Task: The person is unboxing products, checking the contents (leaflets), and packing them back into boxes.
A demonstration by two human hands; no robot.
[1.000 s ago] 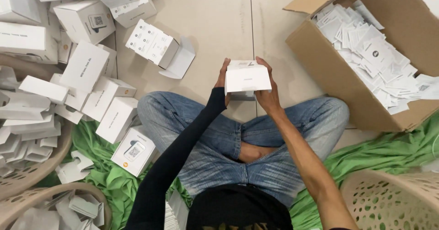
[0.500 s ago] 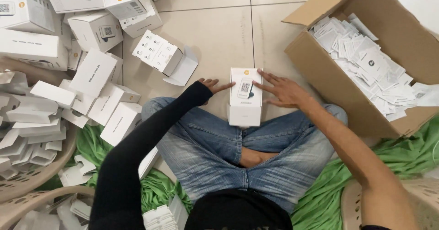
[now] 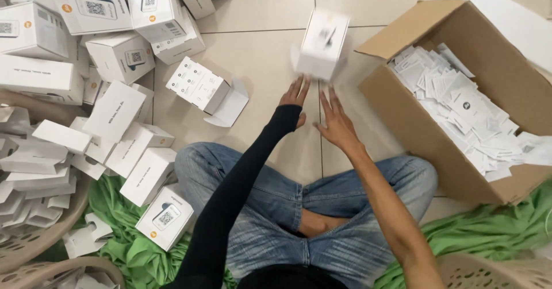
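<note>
A: What is seen to have changed since half a second ago?

B: Then the small white box (image 3: 322, 43) was held upright over the lap, pressed between both hands. Now it is blurred by motion and is seen beyond the fingertips, above the tiled floor (image 3: 259, 13), with no finger touching it. It can be judged that the box has been let go and pushed or tossed forward.

A: How are the hands placed?

B: Both are stretched forward with fingers spread, and nothing is gripped by either. The left hand (image 3: 294, 96), at the end of a black sleeve, is just below the box. The right hand (image 3: 336, 122), on a bare arm, lies beside it and slightly nearer the body. The two are close together but apart.

A: Where is the box relative to what surrounds it?

B: It is just ahead of both hands, near the open flap of the cardboard carton (image 3: 420, 122) on the right, which is filled with white paper leaflets (image 3: 460, 111). Whether it is in the air or sliding on the tiles cannot be told from the blur.

A: What else is in view?

B: A pile of similar white boxes (image 3: 86, 53) is heaped at the left, one open-flapped box (image 3: 198, 85) lies alone on the tiles, and a green cloth (image 3: 483, 231) is spread under the crossed, jeans-clad legs.
</note>
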